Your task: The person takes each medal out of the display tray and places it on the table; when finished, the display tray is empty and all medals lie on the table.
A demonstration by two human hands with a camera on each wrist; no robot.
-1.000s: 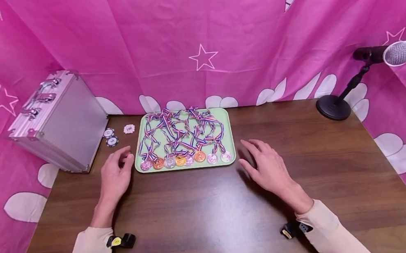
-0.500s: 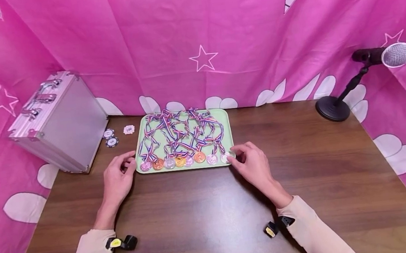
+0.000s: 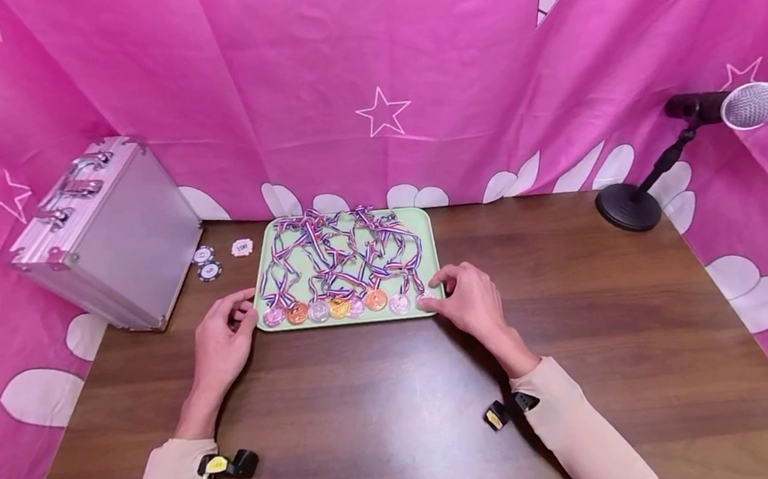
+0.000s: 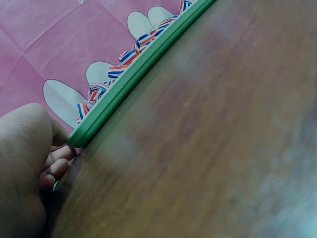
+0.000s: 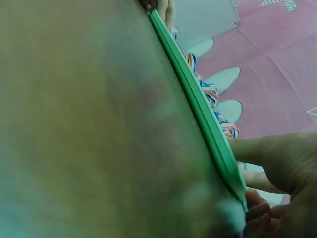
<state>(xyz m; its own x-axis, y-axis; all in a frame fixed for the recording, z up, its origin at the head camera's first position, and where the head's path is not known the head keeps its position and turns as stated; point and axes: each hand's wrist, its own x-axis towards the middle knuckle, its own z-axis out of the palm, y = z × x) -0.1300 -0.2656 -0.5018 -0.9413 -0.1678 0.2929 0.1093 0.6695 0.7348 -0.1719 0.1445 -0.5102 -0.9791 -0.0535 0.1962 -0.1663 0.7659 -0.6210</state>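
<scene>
A pale green tray (image 3: 337, 323) lies on the wooden table. Along its near side is a row of several medals (image 3: 297, 312), gold, bronze, silver and pinkish, with striped ribbons (image 3: 336, 256) tangled behind them. My left hand (image 3: 224, 338) grips the tray's near left corner; in the left wrist view the thumb meets the green rim (image 4: 133, 79) while curled fingers sit at and below it. At the near right corner my right hand (image 3: 471, 304) holds the tray, its thumb over the rim and partly covering the rightmost medal. Its fingers bend by the edge in the right wrist view.
A silver case (image 3: 124, 243) stands at the left, with a few poker chips (image 3: 209, 270) beside it. At the far right is a microphone (image 3: 751, 106) on a black stand (image 3: 629, 206). Pink cloth (image 3: 317, 137) hangs around the table's back and sides.
My right hand has moved left from beside the tray onto its right corner. My left hand has shifted slightly right to the left corner. The tray stays about where it was.
</scene>
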